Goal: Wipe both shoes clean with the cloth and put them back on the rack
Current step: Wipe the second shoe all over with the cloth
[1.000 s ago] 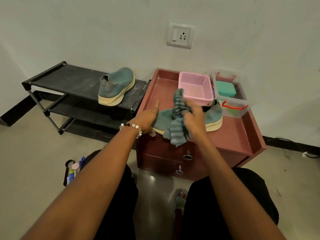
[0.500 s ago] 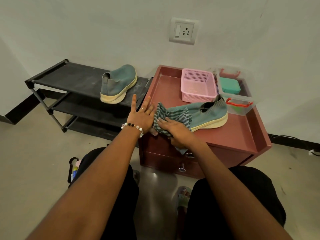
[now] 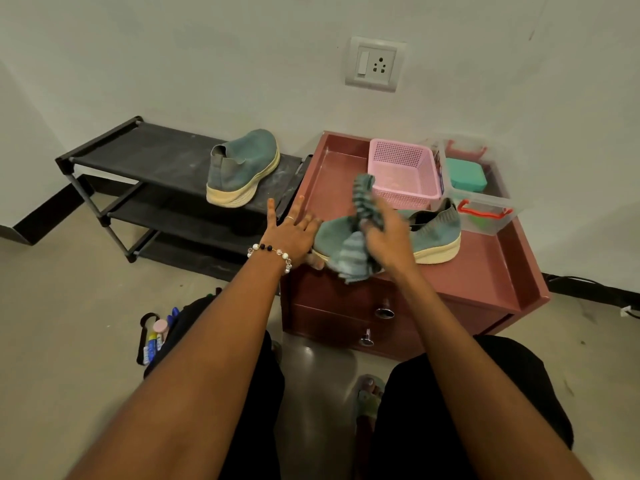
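Observation:
A teal knit shoe (image 3: 433, 233) with a cream sole lies on the red cabinet top (image 3: 485, 271), toe pointing left. My left hand (image 3: 291, 233), fingers spread and straight, presses against its toe. My right hand (image 3: 388, 237) grips a teal striped cloth (image 3: 353, 251) over the shoe's front; one end of the cloth sticks up, the other hangs over the cabinet's front edge. The second teal shoe (image 3: 242, 168) stands on the top shelf of the black rack (image 3: 145, 150) to the left.
A pink basket (image 3: 401, 171) and a clear box with red handles (image 3: 485, 202) sit at the back of the cabinet. The cabinet has raised side rims and two drawer knobs (image 3: 384, 312). A black pouch with small bottles (image 3: 156, 337) lies on the floor by my left knee.
My right hand has lifted the cloth from the shoe's toe and swept it up over the front of the shoe. My left hand stays at the toe.

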`<control>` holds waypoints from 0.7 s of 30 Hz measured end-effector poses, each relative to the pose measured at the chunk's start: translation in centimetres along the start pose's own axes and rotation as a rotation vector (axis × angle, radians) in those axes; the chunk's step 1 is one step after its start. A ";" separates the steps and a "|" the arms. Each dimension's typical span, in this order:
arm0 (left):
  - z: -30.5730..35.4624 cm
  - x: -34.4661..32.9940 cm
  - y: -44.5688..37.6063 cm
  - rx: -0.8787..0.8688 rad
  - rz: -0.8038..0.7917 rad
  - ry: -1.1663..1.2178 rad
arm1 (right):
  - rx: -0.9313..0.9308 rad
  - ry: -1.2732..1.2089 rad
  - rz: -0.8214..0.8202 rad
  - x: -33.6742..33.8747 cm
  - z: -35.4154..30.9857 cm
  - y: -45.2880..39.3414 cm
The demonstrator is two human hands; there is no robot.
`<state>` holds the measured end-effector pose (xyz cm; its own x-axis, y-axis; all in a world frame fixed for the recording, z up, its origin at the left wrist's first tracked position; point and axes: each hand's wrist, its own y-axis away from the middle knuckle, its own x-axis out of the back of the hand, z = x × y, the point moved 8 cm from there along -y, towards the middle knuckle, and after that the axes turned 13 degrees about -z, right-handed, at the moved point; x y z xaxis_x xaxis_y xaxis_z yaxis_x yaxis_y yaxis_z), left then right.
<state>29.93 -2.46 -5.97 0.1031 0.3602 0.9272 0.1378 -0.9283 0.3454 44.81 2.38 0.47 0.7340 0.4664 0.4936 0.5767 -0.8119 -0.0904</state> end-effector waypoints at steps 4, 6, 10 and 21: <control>0.3 -0.1 0.4 -0.015 -0.011 -0.049 | -0.005 0.808 -0.516 -9.6 2.1 0.4; 0.4 0.1 0.6 -0.008 0.024 -0.063 | -0.008 0.905 -0.554 -9.9 2.4 0.3; 0.3 0.1 0.5 0.012 0.042 -0.116 | 0.053 0.876 -0.654 -9.0 1.9 0.8; -0.3 0.0 -0.3 -0.017 0.072 0.090 | -0.176 0.215 0.193 4.0 3.1 0.5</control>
<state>29.58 -2.19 -6.06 0.0233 0.2835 0.9587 0.1163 -0.9532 0.2791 49.15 4.92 -0.29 0.7202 0.2286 0.6550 0.3502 -0.9348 -0.0588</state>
